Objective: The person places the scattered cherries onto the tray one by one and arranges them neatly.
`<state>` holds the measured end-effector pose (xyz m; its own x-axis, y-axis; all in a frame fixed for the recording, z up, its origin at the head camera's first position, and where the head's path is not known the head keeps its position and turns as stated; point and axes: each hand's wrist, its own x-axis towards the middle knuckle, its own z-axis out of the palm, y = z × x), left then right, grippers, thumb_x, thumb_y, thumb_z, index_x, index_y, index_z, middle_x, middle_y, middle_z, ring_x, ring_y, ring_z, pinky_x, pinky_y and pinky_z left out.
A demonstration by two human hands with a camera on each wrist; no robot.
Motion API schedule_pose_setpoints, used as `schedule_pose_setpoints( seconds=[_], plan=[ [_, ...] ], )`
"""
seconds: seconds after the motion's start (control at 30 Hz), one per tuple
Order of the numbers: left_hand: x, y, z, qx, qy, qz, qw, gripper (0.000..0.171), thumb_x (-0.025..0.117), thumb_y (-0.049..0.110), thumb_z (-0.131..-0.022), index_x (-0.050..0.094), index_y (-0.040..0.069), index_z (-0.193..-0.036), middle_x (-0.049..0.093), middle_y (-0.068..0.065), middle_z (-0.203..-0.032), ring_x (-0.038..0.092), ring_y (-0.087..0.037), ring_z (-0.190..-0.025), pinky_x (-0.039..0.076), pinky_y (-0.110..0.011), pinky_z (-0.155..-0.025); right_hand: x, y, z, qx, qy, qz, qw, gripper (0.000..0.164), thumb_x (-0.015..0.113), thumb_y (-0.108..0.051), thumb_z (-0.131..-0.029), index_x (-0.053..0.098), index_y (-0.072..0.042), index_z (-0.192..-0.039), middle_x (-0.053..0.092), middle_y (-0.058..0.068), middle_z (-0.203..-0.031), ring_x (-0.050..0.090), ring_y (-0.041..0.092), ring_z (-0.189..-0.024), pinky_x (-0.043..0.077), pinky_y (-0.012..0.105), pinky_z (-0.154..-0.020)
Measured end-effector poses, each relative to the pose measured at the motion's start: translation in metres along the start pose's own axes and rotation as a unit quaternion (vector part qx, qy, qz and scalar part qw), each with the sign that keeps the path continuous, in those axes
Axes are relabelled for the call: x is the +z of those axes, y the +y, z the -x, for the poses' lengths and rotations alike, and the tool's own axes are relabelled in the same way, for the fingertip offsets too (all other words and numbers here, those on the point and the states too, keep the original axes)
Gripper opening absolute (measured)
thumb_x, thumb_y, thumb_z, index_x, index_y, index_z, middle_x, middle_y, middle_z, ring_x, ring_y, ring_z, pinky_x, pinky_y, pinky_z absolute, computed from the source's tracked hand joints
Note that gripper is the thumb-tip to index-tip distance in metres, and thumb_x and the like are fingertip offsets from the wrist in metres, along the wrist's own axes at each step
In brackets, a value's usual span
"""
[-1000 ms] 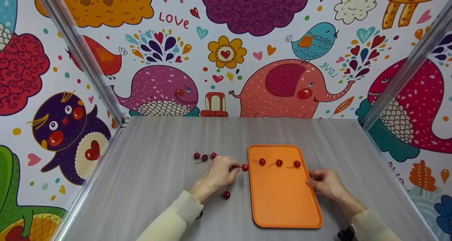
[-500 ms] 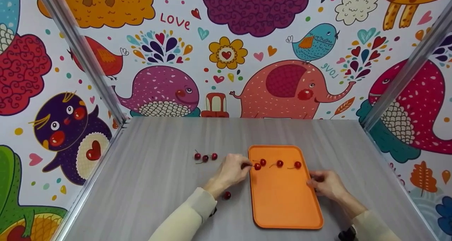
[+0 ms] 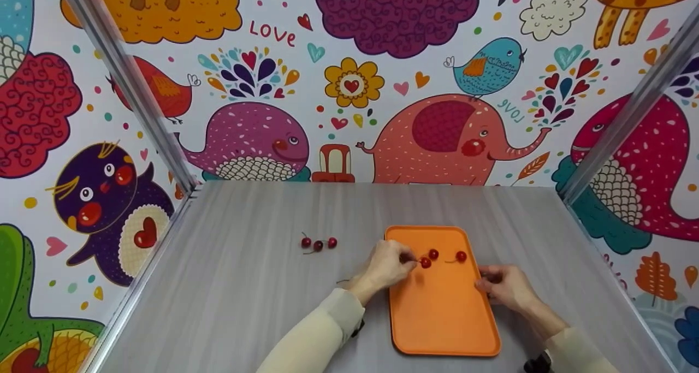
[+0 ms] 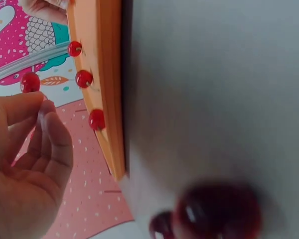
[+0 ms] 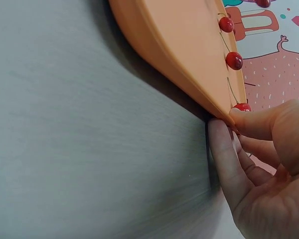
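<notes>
By its thin stem, my left hand pinches a red cherry above the orange tray. The left wrist view shows this held cherry hanging apart from the tray. Three more cherries lie in a row near the tray's far end: a right one, a middle one, and a left one that my left hand hides in the head view. My right hand grips the tray's right edge, thumb on the rim and fingers against its outside and underneath.
Three dark cherries lie close together on the grey table, left of the tray. In the left wrist view, a large blurred cherry sits close to the camera. Patterned walls and metal posts bound the table.
My left hand has carried the cherry rightward from beside the tray to above it. The forearm now covers the single cherry seen earlier on the table. My right hand stays on the tray's edge.
</notes>
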<state>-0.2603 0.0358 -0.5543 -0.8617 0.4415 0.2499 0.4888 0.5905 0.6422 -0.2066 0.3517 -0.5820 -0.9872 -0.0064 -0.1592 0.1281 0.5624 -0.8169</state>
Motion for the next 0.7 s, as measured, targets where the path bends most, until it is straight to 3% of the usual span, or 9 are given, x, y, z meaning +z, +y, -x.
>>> schedule_pose_setpoints(
  seconds=[0.37, 0.7],
  plan=[
    [0.028, 0.018, -0.015, -0.030, -0.011, 0.022, 0.9993, 0.007, 0.085, 0.009, -0.097, 0.091, 0.011, -0.093, 0.088, 0.000, -0.091, 0.071, -0.003, -0.076, 0.055, -0.014, -0.072, 0.001, -0.002, -0.001, 0.009, 0.009, 0.014, 1.000, 0.044, 0.077, -0.006, -0.104, 0.068, 0.016, -0.141, 0.079, 0.019, -0.104, 0.082, 0.026, -0.092, 0.070, 0.039, -0.072],
    [0.050, 0.038, -0.021, -0.092, -0.047, -0.019, 0.9945, 0.010, 0.086, 0.016, -0.098, 0.092, 0.022, -0.091, 0.086, 0.012, -0.092, 0.075, -0.002, -0.086, 0.059, -0.019, -0.077, 0.002, -0.001, -0.002, 0.012, 0.012, 0.015, 1.000, 0.043, 0.079, -0.005, -0.103, 0.070, 0.014, -0.140, 0.079, 0.017, -0.103, 0.080, 0.023, -0.092, 0.070, 0.038, -0.073]
  ],
)
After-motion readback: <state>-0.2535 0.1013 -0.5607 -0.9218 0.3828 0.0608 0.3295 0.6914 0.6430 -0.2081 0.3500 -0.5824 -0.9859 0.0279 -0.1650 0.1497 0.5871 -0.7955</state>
